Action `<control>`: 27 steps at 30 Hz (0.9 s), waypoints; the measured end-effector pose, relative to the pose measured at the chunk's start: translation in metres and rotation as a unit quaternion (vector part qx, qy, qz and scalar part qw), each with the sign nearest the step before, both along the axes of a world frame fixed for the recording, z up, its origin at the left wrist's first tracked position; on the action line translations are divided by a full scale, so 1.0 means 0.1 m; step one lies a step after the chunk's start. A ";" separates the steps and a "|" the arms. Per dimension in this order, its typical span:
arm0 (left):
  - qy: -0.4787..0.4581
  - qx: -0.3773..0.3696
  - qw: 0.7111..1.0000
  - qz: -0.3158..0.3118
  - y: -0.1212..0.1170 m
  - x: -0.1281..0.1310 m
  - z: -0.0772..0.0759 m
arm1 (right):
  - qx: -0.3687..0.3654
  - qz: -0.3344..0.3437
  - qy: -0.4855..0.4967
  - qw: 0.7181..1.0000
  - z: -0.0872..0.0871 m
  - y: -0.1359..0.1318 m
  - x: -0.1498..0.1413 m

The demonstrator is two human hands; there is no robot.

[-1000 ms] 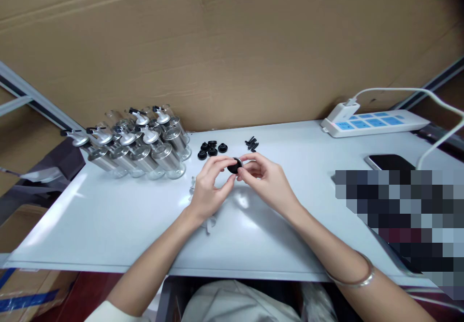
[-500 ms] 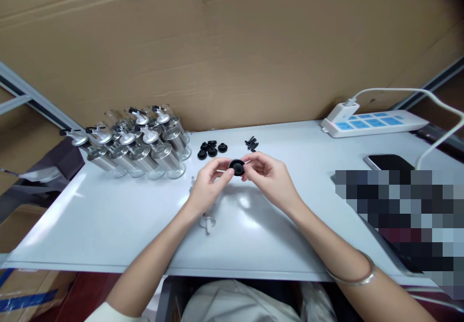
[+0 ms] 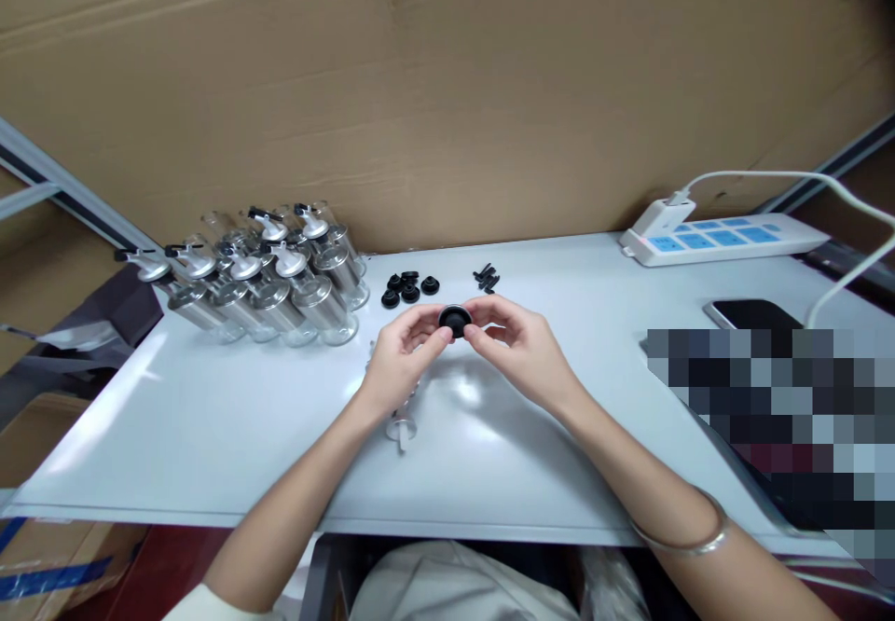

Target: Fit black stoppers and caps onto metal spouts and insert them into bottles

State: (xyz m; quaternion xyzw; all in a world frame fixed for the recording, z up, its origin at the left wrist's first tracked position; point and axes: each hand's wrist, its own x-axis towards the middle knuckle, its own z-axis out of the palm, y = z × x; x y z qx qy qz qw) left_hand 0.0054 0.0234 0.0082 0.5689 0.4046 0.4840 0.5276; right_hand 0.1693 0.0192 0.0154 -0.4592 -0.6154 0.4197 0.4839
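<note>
Between both hands, above the middle of the table, is a round black stopper [image 3: 456, 322] with its hollow face turned toward me. My left hand [image 3: 409, 346] pinches its left edge between thumb and fingers. On the opposite edge, my right hand [image 3: 514, 341] grips it the same way. Partly hidden under my left forearm, a clear plastic piece [image 3: 401, 430] lies on the table. Several more black stoppers [image 3: 409, 292] rest beyond my left hand. A small pile of thin black pieces [image 3: 487, 278] lies just behind my right hand.
Several glass and steel bottles with pourer tops [image 3: 318, 295] stand at the left back. A white power strip [image 3: 727, 239] with a plugged-in charger and cable lies at the right back. A phone [image 3: 751, 313] sits in front of it. Cardboard [image 3: 447, 99] walls the table's rear.
The black stopper has tilted a little to face me more, and my right thumb has shifted onto its lower right edge. Everything else is nearly unchanged.
</note>
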 end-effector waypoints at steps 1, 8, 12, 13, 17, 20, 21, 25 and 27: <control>0.003 0.001 1.000 -0.001 0.00 0.00 0.00 | 0.001 0.004 0.000 1.000 0.00 0.00 0.00; 0.012 0.004 1.000 -0.018 -0.01 -0.01 0.01 | -0.035 0.034 0.016 0.999 0.00 -0.01 0.00; 0.024 0.000 0.999 -0.040 -0.01 -0.01 0.00 | -0.015 0.024 0.010 1.000 -0.01 -0.01 -0.01; 0.030 0.002 0.999 -0.043 -0.01 -0.01 0.00 | -0.014 0.027 0.011 0.999 -0.01 -0.01 -0.01; 0.054 0.017 0.997 -0.050 -0.01 -0.03 -0.02 | -0.020 0.046 0.014 0.999 -0.01 -0.01 -0.02; 0.064 0.027 0.996 -0.055 -0.01 -0.04 -0.05 | -0.020 0.052 0.016 0.998 -0.01 -0.01 -0.02; 0.069 0.030 0.996 -0.057 -0.01 -0.05 -0.06 | -0.018 0.052 0.018 0.998 -0.01 -0.02 -0.03; 0.089 0.043 0.993 -0.063 0.00 -0.06 -0.07 | -0.011 0.054 0.018 0.998 0.00 -0.02 -0.03; 0.097 0.045 0.992 -0.062 0.00 -0.06 -0.07 | -0.011 0.057 0.018 0.998 0.01 -0.02 -0.03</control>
